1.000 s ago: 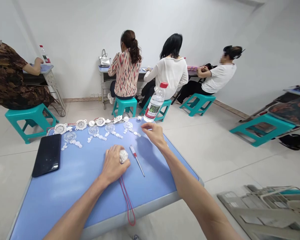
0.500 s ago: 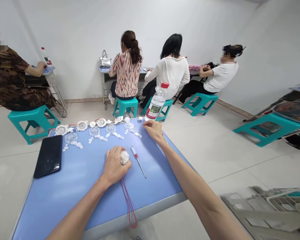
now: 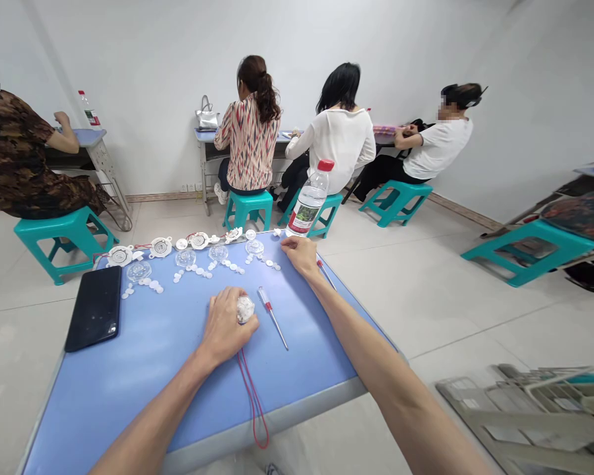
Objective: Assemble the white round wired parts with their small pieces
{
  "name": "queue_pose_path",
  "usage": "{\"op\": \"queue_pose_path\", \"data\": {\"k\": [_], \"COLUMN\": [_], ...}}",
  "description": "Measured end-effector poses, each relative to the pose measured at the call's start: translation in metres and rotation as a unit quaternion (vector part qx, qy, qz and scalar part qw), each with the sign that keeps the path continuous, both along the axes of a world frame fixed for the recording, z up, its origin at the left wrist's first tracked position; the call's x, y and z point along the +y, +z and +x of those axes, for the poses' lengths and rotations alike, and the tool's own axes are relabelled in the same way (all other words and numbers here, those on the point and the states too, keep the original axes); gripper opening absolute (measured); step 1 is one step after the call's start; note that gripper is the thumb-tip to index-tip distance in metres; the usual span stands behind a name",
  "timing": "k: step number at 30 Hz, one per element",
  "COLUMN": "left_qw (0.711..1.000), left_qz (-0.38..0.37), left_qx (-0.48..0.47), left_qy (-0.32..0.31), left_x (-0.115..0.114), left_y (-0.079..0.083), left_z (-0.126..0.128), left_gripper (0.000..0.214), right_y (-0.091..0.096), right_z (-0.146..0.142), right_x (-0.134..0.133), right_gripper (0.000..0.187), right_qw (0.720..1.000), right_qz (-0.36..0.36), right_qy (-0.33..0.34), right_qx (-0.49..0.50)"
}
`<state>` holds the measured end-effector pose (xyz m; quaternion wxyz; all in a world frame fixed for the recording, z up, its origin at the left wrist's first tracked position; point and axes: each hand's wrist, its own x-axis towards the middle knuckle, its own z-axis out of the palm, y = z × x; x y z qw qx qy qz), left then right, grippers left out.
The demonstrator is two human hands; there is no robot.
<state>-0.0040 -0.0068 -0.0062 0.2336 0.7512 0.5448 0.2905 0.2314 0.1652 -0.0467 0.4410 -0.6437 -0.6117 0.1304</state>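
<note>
The fingers of the left hand (image 3: 225, 326) are closing around a small clear plastic capsule (image 3: 245, 309) near the middle of the pale-blue tabletop (image 3: 178, 343), with a thin red cord (image 3: 253, 402) trailing toward the near edge. The right hand (image 3: 301, 256) is resting near the far edge, fingers slightly apart, with a slim red-handled screwdriver (image 3: 272, 318) lying between the hands. Along the far edge, round white plastic housings (image 3: 161, 247) are lying in a row, with clear plastic domes (image 3: 218, 254) and small white discs (image 3: 143, 284) scattered just nearer.
</note>
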Motion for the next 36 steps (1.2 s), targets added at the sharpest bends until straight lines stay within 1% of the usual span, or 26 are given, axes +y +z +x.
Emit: {"op": "queue_pose_path", "data": {"k": [7,14,22,31,34,36], "left_qw": [1.0,1.0,1.0,1.0,1.0,1.0], "left_qz": [0.006,0.005,-0.002,0.012,0.012,0.011], "left_qx": [0.004,0.002,0.003,0.009,0.011,0.014], "left_qy": [0.004,0.004,0.004,0.002,0.001,0.0], "left_x": [0.0,-0.001,-0.001,0.0,0.0,-0.001], "left_y": [-0.001,0.001,0.001,-0.002,-0.001,0.0], "left_z": [-0.001,0.0,0.0,0.0,0.0,0.0], "left_gripper": [0.022,0.021,0.022,0.025,0.025,0.025], "right_y": [0.005,0.007,0.008,0.007,0.011,0.017], "right_z": [0.002,-0.001,-0.004,-0.003,-0.003,-0.004], "right_x": [0.007,0.002,0.001,-0.002,-0.006,-0.012], "right_gripper": [0.019,0.022,0.019,0.018,0.019,0.021], "right_qw": [0.999,0.998,0.997,0.998,0.998,0.998], "right_qz": [-0.017,-0.01,-0.01,-0.011,-0.01,-0.005], "right_qy": [-0.003,0.007,-0.008,-0.007,-0.001,0.003], "right_qx": [-0.031,-0.06,-0.074,-0.068,-0.061,-0.057]}}
